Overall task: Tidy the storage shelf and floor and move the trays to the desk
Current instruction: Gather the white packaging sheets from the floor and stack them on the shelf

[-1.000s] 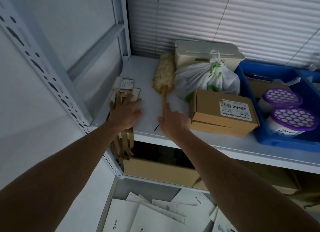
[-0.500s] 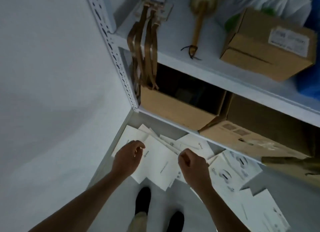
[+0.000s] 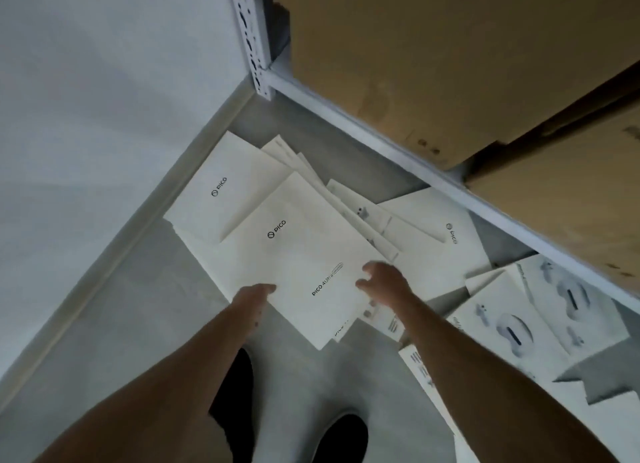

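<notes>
Head view: left hand [image 3: 254, 296] and right hand [image 3: 384, 282] at opposite edges of top white sleeve [image 3: 298, 254] on floor [image 3: 138, 324]; cannot tell if gripping.

Bare floor [image 3: 114, 341] is left open beside the wall [image 3: 86, 116] — nothing is found in the way there. Rightward, room is closed off by the shelf rail [image 3: 381, 140] and cardboard boxes [image 3: 415, 54] — scattered white packaging [image 3: 298, 254] covers the floor below.

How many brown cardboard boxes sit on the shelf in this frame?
2. One large box fills the left end of the shelf, beside the post; the second box sits to its right, at the frame's right edge. Others may be hidden.
</notes>
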Motion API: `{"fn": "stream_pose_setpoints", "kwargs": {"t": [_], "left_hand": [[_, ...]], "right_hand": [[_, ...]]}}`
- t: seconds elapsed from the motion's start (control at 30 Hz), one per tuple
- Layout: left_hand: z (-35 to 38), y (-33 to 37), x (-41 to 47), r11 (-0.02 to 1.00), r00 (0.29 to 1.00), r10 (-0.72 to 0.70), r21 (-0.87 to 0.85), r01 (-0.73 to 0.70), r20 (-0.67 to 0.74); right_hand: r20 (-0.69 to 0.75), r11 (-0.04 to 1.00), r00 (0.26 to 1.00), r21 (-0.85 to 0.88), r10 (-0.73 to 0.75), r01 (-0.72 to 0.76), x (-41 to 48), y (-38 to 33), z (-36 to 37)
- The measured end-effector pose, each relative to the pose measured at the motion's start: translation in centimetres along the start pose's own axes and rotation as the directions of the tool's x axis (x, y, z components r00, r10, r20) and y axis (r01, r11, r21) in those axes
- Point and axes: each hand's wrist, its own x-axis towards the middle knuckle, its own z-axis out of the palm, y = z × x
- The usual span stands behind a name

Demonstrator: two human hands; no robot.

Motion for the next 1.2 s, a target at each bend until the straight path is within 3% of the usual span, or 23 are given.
{"fn": "stream_pose_setpoints", "kwargs": {"t": [0.07,0.17,0.3,0.47,0.63,0.73,0.8,0.9,1.0,1.1,1.2], "left_hand": [[1.5,0.2,4.6,0.973,0.997,-0.074,-0.219,0.068,-0.018],[3.4,1.1,8.7,0.917,0.996,-0.070,-0.395,0.043,-0.054],[4.7,0.4,11.8,0.858,0.998,-0.025,-0.514,-0.012,-0.065],[5.0,0.1,11.5,0.883,0.990,-0.041,-0.468,-0.027,-0.135],[4.0,0.7,9.3,0.857,0.984,0.057,-0.497,-0.136,-0.171],[1.8,1.8,9.6,0.839,0.926,0.044,-0.490,-0.238,-0.374],[0.0,3.2,12.3,0.888,0.880,0.115,-0.349,-0.299,-0.461],[-2.6,5.3,13.2,0.930,0.916,0.120,-0.281,-0.239,-0.383],[-3.4,6.9,14.9,0.939,0.885,0.272,-0.096,-0.330,-0.377],[-2.6,8.3,15.3,0.951,0.884,0.234,-0.093,-0.295,-0.405],[-2.0,9.3,14.3,0.956,0.866,0.246,-0.041,-0.292,-0.435]], "right_hand": [[-0.120,0.998,0.993,-0.064,-0.023,0.016,5.4,0.0,0.4],[-0.269,0.999,0.963,-0.047,0.007,-0.020,10.8,-0.4,0.1],[-0.219,1.000,0.976,-0.026,-0.019,0.014,13.5,-0.6,0.4],[-0.078,0.963,0.983,0.200,-0.167,0.179,12.2,1.8,-2.0],[0.027,0.821,0.969,0.537,-0.244,0.192,8.9,6.1,-6.4],[0.011,0.786,0.971,0.589,-0.239,0.187,8.4,6.3,-8.6],[-0.009,0.794,0.971,0.573,-0.240,0.201,9.3,5.0,-9.7],[-0.011,0.831,0.960,0.497,-0.280,0.248,12.2,1.6,-10.9],[-0.063,0.894,0.967,0.370,-0.247,0.252,14.7,-1.2,-11.2],[-0.201,0.946,0.953,0.189,-0.226,0.264,16.2,-2.9,-10.3],[-0.236,0.957,0.949,0.150,-0.208,0.248,17.0,-3.6,-9.0]]}}
